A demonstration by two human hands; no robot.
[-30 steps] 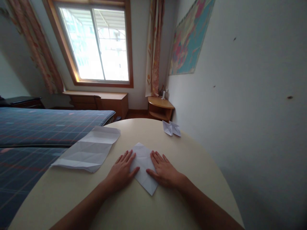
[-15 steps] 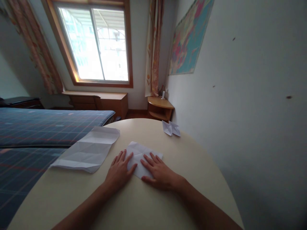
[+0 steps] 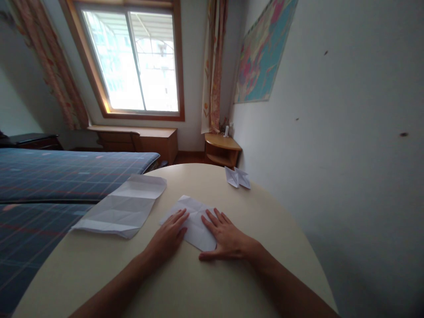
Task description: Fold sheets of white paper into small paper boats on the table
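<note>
The left hand (image 3: 170,230), its fingers narrowly spaced, and the right hand (image 3: 228,236), its thumb splayed wide, rest palm-down on a folded white paper (image 3: 198,224) lying on the round table (image 3: 185,287) between them. Leftward lies a larger creased sheet (image 3: 127,206); near the far right edge, two small folded pieces (image 3: 232,176).

Paper (image 3: 200,232) on a table (image 3: 185,287), loose sheet (image 3: 129,205) to its left, two paper pieces (image 3: 232,177) behind right, mattress (image 3: 66,174) left of table, window (image 3: 152,66) across the room.
</note>
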